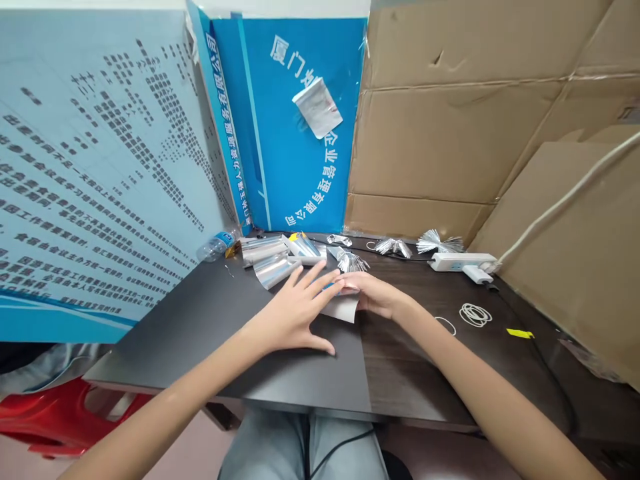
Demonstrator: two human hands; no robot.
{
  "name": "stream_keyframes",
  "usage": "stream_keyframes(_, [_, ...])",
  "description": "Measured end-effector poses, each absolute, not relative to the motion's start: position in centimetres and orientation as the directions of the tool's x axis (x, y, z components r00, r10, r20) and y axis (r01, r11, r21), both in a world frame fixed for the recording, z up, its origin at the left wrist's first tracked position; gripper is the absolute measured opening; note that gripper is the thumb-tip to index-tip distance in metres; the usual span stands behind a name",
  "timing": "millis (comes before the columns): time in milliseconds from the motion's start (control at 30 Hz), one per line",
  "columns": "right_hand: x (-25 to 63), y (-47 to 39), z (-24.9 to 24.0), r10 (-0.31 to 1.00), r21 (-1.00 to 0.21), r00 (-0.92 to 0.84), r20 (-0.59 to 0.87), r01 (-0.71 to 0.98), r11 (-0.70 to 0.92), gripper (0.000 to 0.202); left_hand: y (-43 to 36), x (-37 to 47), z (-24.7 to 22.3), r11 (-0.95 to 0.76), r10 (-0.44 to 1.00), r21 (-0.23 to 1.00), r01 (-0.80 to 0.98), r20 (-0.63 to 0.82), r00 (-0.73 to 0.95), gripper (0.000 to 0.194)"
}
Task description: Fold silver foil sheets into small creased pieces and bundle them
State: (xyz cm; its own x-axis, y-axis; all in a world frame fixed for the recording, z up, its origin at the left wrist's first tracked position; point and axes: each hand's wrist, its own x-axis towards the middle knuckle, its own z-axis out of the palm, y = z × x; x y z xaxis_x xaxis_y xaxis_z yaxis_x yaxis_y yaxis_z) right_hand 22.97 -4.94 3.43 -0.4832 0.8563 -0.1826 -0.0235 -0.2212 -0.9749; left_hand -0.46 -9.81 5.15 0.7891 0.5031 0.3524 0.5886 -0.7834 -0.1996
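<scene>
My left hand (300, 310) is spread over the dark grey board, its fingers apart and the fingertips beside a white sheet. The sheet (343, 309) lies at the middle of the desk, partly hidden under both hands. My right hand (367, 292) is closed on the sheet's right end, thumb and fingers pressed together. Just behind my hands sits a silver fringed bundle (351, 261). Curled silver foil sheets (273, 260) lie to the left of it, with a small yellow piece (297, 236) among them.
A power strip (463, 261) with a white plug, a coiled white cord (475, 315) and a yellow tag (519, 333) are at right. More silver fringes (440, 242) stand at the back. A plastic bottle (217, 246) lies back left. Blue and cardboard panels (425, 147) enclose the desk.
</scene>
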Motion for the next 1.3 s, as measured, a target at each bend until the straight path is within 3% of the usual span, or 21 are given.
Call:
stream_keyframes(67, [23.2, -4.7, 3.5, 0.858, -0.96, -0.479, -0.186, -0.096, -0.262, 0.023, -8.5, -0.2, 5.0, -0.82, 0.419, -0.2, 0.536, 0.427, 0.801, 0.104])
stream_keyframes(133, [23.6, -4.3, 3.7, 0.86, -0.935, -0.462, -0.218, -0.153, -0.32, 0.023, -7.7, 0.3, 4.8, -0.837, 0.352, -0.193, 0.512, 0.527, 0.774, 0.065])
stream_keyframes(200, [24.0, -4.0, 4.2, 0.852, -0.903, -0.453, -0.264, -0.195, -0.383, 0.029, -7.0, 1.0, 4.9, -0.854, 0.335, -0.108, 0.51, 0.636, 0.695, 0.028])
stream_keyframes(267, [24.2, -4.1, 4.8, 0.855, -0.884, -0.45, -0.256, -0.249, -0.396, 0.047, -6.5, 1.6, 5.3, -0.841, 0.438, 0.128, 0.526, 0.732, 0.522, 0.02])
stream_keyframes(333, [23.9, -4.5, 5.3, 0.899, -0.903, -0.414, -0.143, -0.318, -0.29, 0.064, -5.9, 2.2, 5.8, -0.748, 0.635, 0.476, 0.463, 0.716, 0.289, 0.02])
stream_keyframes(400, [23.3, -5.1, 5.6, 0.948, -0.929, -0.314, 0.043, -0.361, -0.078, 0.059, -5.4, 2.6, 6.0, -0.588, 0.808, 0.761, 0.274, 0.566, 0.163, 0.028])
stream_keyframes(467, [22.4, -5.7, 5.4, 0.957, -0.938, -0.23, 0.174, -0.336, 0.089, 0.045, -5.1, 2.9, 5.7, -0.453, 0.885, 0.888, 0.081, 0.437, 0.163, 0.033])
stream_keyframes(533, [21.5, -6.1, 4.9, 0.965, -0.947, -0.169, 0.2, -0.285, 0.147, 0.041, -5.1, 3.0, 5.0, -0.383, 0.902, 0.923, -0.026, 0.38, 0.205, 0.036])
stream_keyframes(667, [20.8, -6.2, 3.8, 0.978, -0.96, -0.056, 0.2, -0.212, 0.184, 0.043, -5.7, 3.1, 3.8, -0.334, 0.899, 0.94, -0.067, 0.34, 0.275, 0.036])
stream_keyframes(833, [20.6, -6.3, 3.4, 0.964, -0.957, -0.051, 0.262, -0.141, 0.252, 0.038, -6.0, 3.1, 3.6, -0.35, 0.917, 0.921, -0.172, 0.374, 0.14, 0.036])
stream_keyframes(1300, [20.1, -7.5, 4.1, 0.968, -0.964, -0.037, 0.249, -0.11, 0.243, 0.033, -6.1, 2.5, 3.8, -0.377, 0.904, 0.911, -0.169, 0.401, 0.148, 0.033])
